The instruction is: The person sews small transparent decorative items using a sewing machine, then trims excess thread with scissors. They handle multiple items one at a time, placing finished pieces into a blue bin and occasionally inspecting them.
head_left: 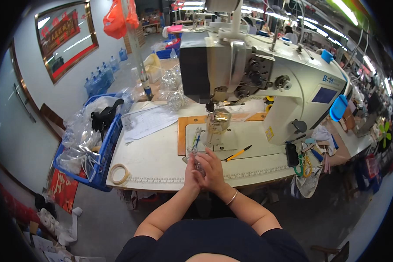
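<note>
My left hand [191,174] and my right hand [211,169] are pressed close together at the front of the sewing table, their fingers curled inward. Between them shows a small greyish, shiny thing [199,166], mostly covered by the fingers; its kind I cannot make out. Just beyond the fingertips, slim pen-like sticks [197,136] in blue and green lie on the machine's bed plate. I cannot tell whether they touch what I hold. The sewing machine [288,65] stands over the table, its needle area [218,120] just ahead of my hands.
A yellow-and-black pen [239,153] lies right of my hands. A tape roll [118,174] and paper sheets [149,122] lie to the left. Beside the table stands a blue crate [110,150] with plastic bags. Scissors [308,167] and cloth scraps crowd the right end.
</note>
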A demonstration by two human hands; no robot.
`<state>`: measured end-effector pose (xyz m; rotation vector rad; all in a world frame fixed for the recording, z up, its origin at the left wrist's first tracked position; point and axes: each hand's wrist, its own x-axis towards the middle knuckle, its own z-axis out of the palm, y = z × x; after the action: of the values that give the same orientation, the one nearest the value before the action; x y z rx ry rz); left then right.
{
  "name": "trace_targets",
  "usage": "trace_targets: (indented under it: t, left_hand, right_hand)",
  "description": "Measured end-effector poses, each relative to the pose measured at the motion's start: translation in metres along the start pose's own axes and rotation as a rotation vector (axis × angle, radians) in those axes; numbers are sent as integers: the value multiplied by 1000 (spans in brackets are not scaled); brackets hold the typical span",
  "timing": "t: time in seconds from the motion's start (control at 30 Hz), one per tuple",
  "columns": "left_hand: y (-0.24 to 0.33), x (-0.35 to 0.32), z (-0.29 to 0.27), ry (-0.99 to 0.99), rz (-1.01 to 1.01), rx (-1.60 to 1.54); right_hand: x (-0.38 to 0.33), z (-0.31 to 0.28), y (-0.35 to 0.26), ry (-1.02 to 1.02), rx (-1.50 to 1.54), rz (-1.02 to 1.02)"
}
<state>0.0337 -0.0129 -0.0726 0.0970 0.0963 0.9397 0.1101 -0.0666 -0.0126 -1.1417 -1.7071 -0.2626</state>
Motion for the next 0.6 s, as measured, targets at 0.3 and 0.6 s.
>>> trace_targets:
  t: [0.3, 0.6]
  left_hand:
    - [78, 29, -2, 103, 310, 155]
    - [88, 49, 5, 134, 214, 78]
  right_hand:
    - [45, -39, 153, 377, -132, 289]
    - [116, 53, 344, -692, -485, 1088]
